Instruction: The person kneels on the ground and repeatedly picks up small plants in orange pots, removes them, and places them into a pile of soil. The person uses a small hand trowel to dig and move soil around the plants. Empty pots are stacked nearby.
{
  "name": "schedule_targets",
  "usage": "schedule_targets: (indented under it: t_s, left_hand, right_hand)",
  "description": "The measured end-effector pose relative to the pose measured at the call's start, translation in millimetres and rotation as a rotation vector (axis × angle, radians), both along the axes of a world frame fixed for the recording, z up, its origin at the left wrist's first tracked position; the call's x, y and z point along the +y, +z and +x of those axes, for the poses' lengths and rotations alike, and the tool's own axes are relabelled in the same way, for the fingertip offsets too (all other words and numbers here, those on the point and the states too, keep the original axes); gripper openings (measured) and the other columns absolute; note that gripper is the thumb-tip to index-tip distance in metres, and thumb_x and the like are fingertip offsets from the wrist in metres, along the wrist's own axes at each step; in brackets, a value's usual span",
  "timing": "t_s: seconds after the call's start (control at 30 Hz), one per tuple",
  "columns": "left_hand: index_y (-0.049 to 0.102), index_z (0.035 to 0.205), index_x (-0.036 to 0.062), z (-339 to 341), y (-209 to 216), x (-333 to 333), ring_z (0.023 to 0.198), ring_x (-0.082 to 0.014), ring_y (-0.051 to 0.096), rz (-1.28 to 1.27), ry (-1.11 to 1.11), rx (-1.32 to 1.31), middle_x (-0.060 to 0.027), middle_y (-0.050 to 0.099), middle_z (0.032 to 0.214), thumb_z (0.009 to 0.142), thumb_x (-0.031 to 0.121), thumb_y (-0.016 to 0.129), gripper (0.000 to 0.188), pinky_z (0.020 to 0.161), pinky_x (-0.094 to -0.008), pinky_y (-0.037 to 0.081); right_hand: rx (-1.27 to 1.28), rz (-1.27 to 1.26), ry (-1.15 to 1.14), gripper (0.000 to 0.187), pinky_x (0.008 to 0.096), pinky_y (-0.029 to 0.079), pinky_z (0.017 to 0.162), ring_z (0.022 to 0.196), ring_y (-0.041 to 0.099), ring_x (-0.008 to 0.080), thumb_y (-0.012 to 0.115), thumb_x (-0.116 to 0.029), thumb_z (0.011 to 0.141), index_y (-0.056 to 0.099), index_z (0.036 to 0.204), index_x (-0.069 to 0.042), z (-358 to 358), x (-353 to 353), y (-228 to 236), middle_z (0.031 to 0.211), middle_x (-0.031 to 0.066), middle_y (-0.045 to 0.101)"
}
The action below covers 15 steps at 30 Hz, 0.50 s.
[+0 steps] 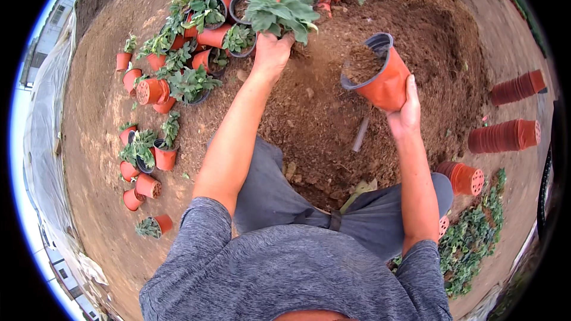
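My left hand [273, 54] is stretched forward, closed around the base of a leafy green plant [281, 13]. Its leaves spread out above my fingers; its roots are hidden from view. Over on the right, my right hand [406, 107] grips a red-orange plastic pot [389, 83] from its lower right side. The pot is tilted, its black-rimmed mouth facing left, and brown soil [364, 64] lies inside. Just beyond the left hand are several potted plants, including a pot [241, 7] with a dark inner wall.
A mound of loose brown soil [434, 30] rises ahead. Many potted plants, some tipped over [148, 185], lie on the left. Stacked red pots [502, 137] rest at the right, above a heap of green cuttings [473, 249]. A clear strip-like piece [360, 135] lies between my knees.
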State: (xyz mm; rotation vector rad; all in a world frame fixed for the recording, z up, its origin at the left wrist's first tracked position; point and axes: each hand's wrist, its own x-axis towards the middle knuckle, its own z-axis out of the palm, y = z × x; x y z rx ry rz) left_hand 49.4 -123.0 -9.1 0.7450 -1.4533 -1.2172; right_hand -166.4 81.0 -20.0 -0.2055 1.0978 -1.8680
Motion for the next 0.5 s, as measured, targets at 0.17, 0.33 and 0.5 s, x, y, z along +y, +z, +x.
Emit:
schedule_targets:
  t_s: [0.17,0.33,0.5]
  left_hand:
    - [0.055,0.122,0.0056,12.4,9.2,-0.4,0.104,-0.0156,0.056,0.425,-0.162,0.308,-0.0024,0.061,0.116,0.091,0.014,0.065,0.034,0.092,-0.0324,0.042]
    - [0.051,0.127,0.0064,-2.5,25.3,9.2,0.108,-0.0209,0.056,0.619,-0.149,0.505,-0.0042,0.061,0.115,0.091,0.021,0.067,0.041,0.095,-0.0390,0.044]
    - [0.054,0.121,0.0044,0.9,7.6,-4.4,0.084,-0.0151,0.058,0.562,-0.160,0.437,-0.0024,0.062,0.102,0.094,0.020,0.063,0.033,0.076,-0.0311,0.049]
  right_hand:
    - [1.111,0.119,-0.350,0.061,0.0381,0.035,0.106,0.124,0.044,0.0243,0.062,-0.031,0.092,0.037,0.140,-0.002,0.8,7.1,79.9,0.134,0.0148,0.045]
    - [1.887,0.416,-0.336,0.070,0.0417,0.040,0.099,0.111,0.050,0.0323,0.078,-0.033,0.075,0.048,0.133,-0.006,-50.3,-4.3,75.1,0.122,0.0169,0.050]
    - [1.834,0.333,-0.570,0.063,0.0397,0.043,0.095,0.107,0.051,0.0276,0.077,-0.034,0.077,0.053,0.128,-0.005,-67.7,31.9,107.3,0.116,0.0130,0.051]
